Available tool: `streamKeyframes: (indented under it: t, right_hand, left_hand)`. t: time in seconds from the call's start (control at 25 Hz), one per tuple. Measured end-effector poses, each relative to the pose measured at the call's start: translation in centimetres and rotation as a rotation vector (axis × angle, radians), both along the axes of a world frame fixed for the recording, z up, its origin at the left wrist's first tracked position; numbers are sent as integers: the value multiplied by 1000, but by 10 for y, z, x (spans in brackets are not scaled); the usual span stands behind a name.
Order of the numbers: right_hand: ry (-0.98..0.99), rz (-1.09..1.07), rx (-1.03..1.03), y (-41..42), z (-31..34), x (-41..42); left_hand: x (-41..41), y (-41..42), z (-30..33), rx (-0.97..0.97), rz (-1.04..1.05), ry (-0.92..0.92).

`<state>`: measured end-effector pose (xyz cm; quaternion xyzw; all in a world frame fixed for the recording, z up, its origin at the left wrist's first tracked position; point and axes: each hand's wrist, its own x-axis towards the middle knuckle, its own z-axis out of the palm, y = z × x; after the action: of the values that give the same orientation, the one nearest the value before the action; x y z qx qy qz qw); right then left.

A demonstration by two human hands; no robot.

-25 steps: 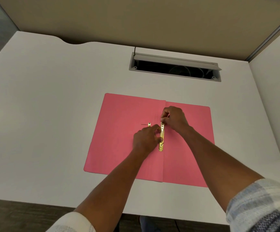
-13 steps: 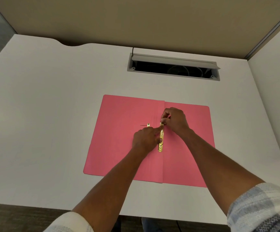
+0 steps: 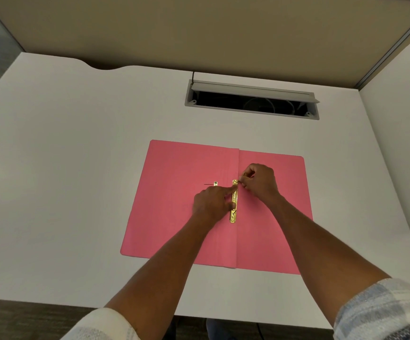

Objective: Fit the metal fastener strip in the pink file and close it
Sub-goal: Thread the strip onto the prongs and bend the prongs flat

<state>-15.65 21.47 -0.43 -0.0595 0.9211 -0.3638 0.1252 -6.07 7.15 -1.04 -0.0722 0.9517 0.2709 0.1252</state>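
Hands [image 3: 236, 192] on fastener strip [image 3: 234, 209], file [image 3: 174, 204] open

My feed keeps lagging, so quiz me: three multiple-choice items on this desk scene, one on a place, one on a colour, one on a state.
1. Where does the metal strip lie?
A. along the file's centre fold
B. on the bare desk
C. in the cable slot

2. What colour is the file?
A. blue
B. pink
C. green

3. How is the file?
A. shut
B. standing upright
C. open flat

Answers: 1 A, the strip runs along the fold, with the left hand pressing on it and the right hand pinching at its far end. 2 B, both leaves are pink. 3 C, both leaves lie spread on the desk.
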Motion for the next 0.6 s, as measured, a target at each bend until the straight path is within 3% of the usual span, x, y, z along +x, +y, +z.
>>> streamKeyframes:
  t: [0.6]
  right_hand:
    - [-135,96,101,-16,11,-21]
  left_hand:
    - [1,-1,0,12,17,-3]
